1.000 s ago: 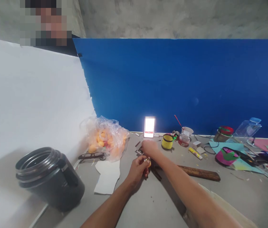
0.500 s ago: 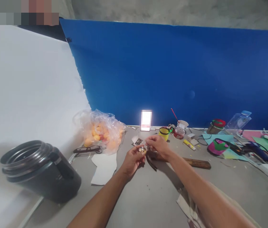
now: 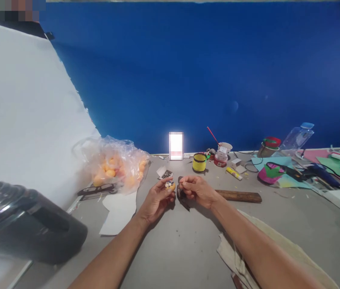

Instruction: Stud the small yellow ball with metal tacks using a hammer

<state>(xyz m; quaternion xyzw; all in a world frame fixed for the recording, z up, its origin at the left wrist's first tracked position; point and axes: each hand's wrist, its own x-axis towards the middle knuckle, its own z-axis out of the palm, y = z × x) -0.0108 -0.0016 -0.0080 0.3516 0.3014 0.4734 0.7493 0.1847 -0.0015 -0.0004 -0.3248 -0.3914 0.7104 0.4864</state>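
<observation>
My left hand [image 3: 154,202] grips a small orange ball [image 3: 170,185] between thumb and fingers; shiny metal studs, which look like thumbtacks, cover its upper side. Just to the right, apart from the ball, my right hand [image 3: 196,188] is pinched; whatever sits between its fingertips is too small to make out. Beneath the right hand lies a claw hammer, its dark head [image 3: 183,202] partly covered by the fingers and its wooden handle [image 3: 239,196] pointing right. Behind the ball is a small open white box [image 3: 164,173] holding dark metallic bits.
On the left are a clear bag [image 3: 118,160] of orange balls, glasses [image 3: 96,190], white paper [image 3: 118,212] and a big dark jug [image 3: 34,224]. A lit screen [image 3: 176,146], yellow cup [image 3: 199,162] and glue stick [image 3: 234,173] stand behind. A cloth [image 3: 233,257] lies front right.
My right hand has drawn back from the ball, toward me, leaving a gap between them. The left hand keeps its hold on the ball. The view has tilted down and shifted right.
</observation>
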